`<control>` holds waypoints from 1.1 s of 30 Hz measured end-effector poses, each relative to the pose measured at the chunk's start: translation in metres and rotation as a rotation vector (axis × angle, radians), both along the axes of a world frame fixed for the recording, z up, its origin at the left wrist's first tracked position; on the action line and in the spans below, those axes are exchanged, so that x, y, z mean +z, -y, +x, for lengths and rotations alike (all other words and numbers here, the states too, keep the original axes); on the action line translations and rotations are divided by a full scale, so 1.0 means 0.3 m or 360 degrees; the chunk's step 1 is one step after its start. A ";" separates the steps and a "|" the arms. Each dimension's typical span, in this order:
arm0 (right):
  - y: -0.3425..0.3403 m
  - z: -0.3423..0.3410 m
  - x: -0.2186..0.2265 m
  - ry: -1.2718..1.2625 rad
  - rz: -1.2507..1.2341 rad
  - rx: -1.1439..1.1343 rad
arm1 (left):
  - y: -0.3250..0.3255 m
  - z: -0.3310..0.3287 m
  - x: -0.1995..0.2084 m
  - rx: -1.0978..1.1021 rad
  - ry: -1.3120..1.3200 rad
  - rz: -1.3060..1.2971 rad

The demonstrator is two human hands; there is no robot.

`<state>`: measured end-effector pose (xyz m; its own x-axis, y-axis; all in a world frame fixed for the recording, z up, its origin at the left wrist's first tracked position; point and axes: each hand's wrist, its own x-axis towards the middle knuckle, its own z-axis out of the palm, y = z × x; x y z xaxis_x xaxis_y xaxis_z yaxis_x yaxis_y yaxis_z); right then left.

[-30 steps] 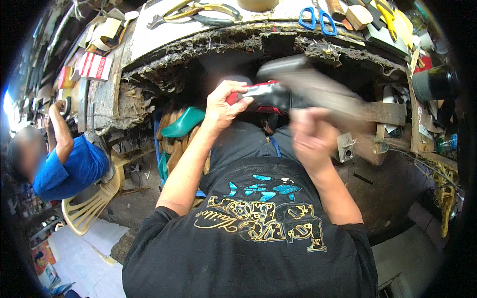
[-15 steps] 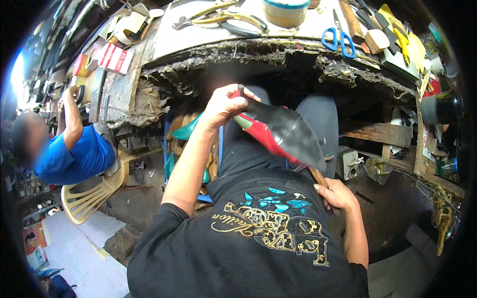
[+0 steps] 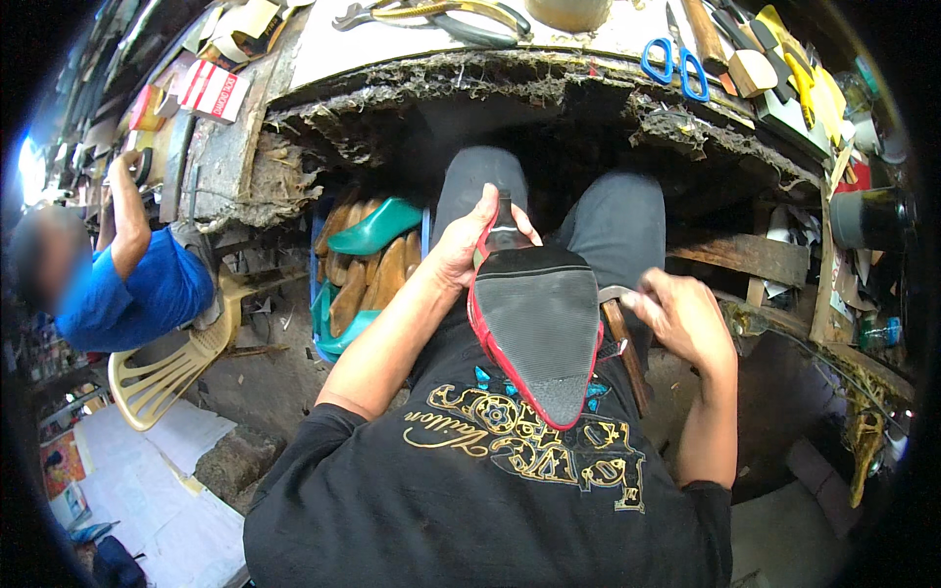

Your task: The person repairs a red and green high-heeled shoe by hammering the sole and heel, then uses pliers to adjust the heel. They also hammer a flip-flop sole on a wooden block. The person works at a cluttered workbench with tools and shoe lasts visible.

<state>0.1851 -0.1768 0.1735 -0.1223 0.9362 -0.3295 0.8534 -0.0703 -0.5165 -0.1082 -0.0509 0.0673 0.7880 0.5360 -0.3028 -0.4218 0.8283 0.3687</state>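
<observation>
My left hand (image 3: 469, 243) is closed around the heel end of a red high-heeled shoe (image 3: 482, 318). Its dark ribbed sole (image 3: 541, 318) faces up, and the pointed toe lies toward my chest. Just right of the shoe, a hammer (image 3: 627, 358) hangs with its wooden handle downward. My right hand (image 3: 681, 316) has its fingers curled at the metal head of the hammer, thumb against it; part of the grip is hidden.
A worn workbench (image 3: 392, 78) runs ahead, bearing pliers (image 3: 441, 15), blue-handled scissors (image 3: 676, 69) and a tub (image 3: 569, 12). A crate (image 3: 319, 294) of wooden and green shoe lasts (image 3: 377, 227) stands left of my legs. Further left, a person in blue (image 3: 147, 294) sits on a plastic chair (image 3: 176, 377).
The shoe has swung round so its sole faces up and its toe points toward me. My right hand has risen from the wooden handle to the hammer's head.
</observation>
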 end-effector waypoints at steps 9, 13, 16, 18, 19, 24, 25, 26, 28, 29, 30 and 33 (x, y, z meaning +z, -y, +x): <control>-0.425 -0.132 0.069 -0.0618 0.0805 -0.0106 | 0.048 0.007 -0.035 -0.0162 0.0090 0.0210; -0.782 -0.275 0.091 -0.0101 0.1795 0.0312 | 0.048 -0.017 -0.037 -0.0055 0.0001 0.0356; -0.985 -0.420 0.068 0.0210 0.1784 0.0387 | 0.057 -0.064 -0.030 0.0062 -0.0026 0.0442; -1.082 -0.489 0.053 0.0319 0.1877 0.0377 | 0.064 -0.100 -0.021 0.0125 -0.0052 0.0364; -1.115 -0.513 0.042 0.0330 0.2005 0.0356 | 0.067 -0.116 -0.017 0.0153 -0.0062 0.0343; -1.220 -0.573 0.041 0.0405 0.2090 0.0360 | 0.062 -0.154 0.014 0.0220 -0.0091 0.0283; -1.225 -0.569 0.057 0.0399 0.2039 0.0390 | 0.056 -0.159 0.024 0.0207 -0.0096 0.0286; -1.219 -0.558 0.078 0.0376 0.1989 0.0422 | 0.048 -0.165 0.037 0.0185 -0.0195 0.0342; -1.161 -0.515 0.130 0.0269 0.1890 0.0476 | 0.033 -0.183 0.070 0.0135 -0.0339 0.0406; -1.110 -0.482 0.154 0.0142 0.1796 0.0481 | 0.027 -0.192 0.088 0.0105 -0.0462 0.0479; -1.041 -0.440 0.174 -0.0015 0.1674 0.0486 | 0.022 -0.199 0.109 0.0081 -0.0576 0.0528; -0.689 -0.304 0.157 -0.0862 0.0676 0.0333 | 0.004 -0.209 0.173 0.0056 -0.0790 0.0638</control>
